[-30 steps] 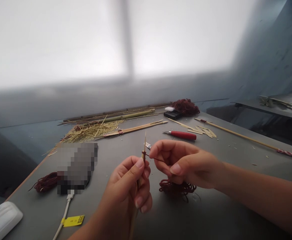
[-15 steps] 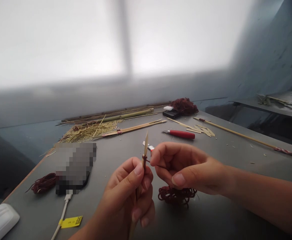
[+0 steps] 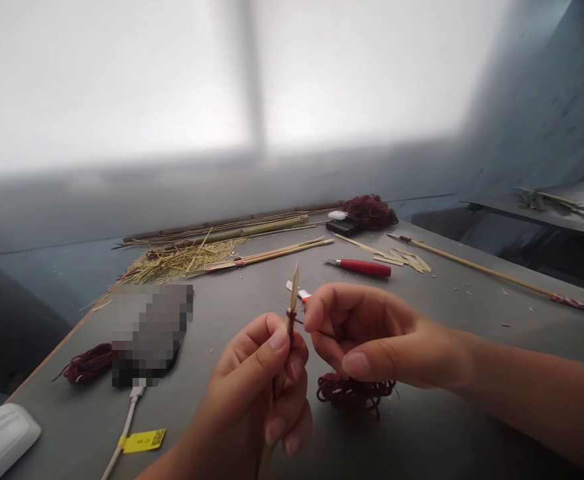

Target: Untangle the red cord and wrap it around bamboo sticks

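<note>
My left hand (image 3: 262,373) is closed around a thin bamboo stick (image 3: 266,460), held upright with the thumb pressed near its top. A pointed pale tip (image 3: 296,287) rises from the stick's end, and dark red cord (image 3: 291,315) is wound where the two meet. From that winding the cord runs a short way to my right hand (image 3: 377,333), whose curled fingers hold it. Below the right hand lies a loose bundle of the same dark red cord (image 3: 352,393), partly hidden by the fingers. Behind the hands rests a white-and-red cutter (image 3: 299,292), partly covered.
Beyond the hands lie a red-handled knife (image 3: 365,267), flat bamboo slivers (image 3: 407,259) and a long bound stick (image 3: 477,268). Straw (image 3: 182,260) is heaped at the back left. At left are a pixelated phone (image 3: 155,333) on a white cable (image 3: 128,420) and a cord coil (image 3: 88,364).
Both hands keep nearly the same pose. The pointed tip leans slightly further right, and the view has shifted a little.
</note>
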The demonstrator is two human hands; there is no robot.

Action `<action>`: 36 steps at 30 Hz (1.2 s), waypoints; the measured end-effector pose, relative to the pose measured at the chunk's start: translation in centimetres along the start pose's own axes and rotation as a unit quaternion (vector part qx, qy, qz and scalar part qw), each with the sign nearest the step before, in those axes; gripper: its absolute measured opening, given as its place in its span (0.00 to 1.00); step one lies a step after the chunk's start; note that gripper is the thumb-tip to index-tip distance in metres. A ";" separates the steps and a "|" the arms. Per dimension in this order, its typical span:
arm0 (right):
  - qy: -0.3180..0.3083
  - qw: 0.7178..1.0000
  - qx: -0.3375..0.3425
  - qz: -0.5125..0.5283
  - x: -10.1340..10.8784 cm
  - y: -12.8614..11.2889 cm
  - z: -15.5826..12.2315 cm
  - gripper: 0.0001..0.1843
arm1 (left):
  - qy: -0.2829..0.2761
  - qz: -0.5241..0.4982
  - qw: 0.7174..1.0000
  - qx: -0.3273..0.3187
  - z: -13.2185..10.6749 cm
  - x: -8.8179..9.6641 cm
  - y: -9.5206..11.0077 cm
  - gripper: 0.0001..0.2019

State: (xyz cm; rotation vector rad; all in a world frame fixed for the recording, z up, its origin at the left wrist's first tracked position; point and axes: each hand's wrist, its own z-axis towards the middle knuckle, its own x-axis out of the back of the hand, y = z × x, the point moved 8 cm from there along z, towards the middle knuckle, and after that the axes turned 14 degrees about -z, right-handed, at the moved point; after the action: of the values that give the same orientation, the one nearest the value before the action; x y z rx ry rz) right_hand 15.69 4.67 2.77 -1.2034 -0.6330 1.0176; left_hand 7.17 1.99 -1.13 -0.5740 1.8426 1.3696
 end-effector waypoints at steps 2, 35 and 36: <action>0.003 1.000 0.002 -0.001 0.0 0.0 0.1 0.14 | -0.002 0.005 1.000 -0.003 0.0 0.0 0.0 0.16; 0.008 1.000 -0.016 -0.023 0.2 0.4 0.1 0.14 | -0.005 0.010 1.000 0.003 0.0 0.0 -0.1 0.15; 0.009 1.000 -0.016 -0.020 0.2 0.4 0.1 0.14 | -0.007 0.009 1.000 0.006 0.0 -0.1 -0.1 0.15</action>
State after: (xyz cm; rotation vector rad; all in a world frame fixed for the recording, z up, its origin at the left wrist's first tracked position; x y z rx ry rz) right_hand 15.59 4.92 2.35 -1.2225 -0.6591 0.9653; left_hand 7.31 1.93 -1.14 -0.5417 1.8475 1.3705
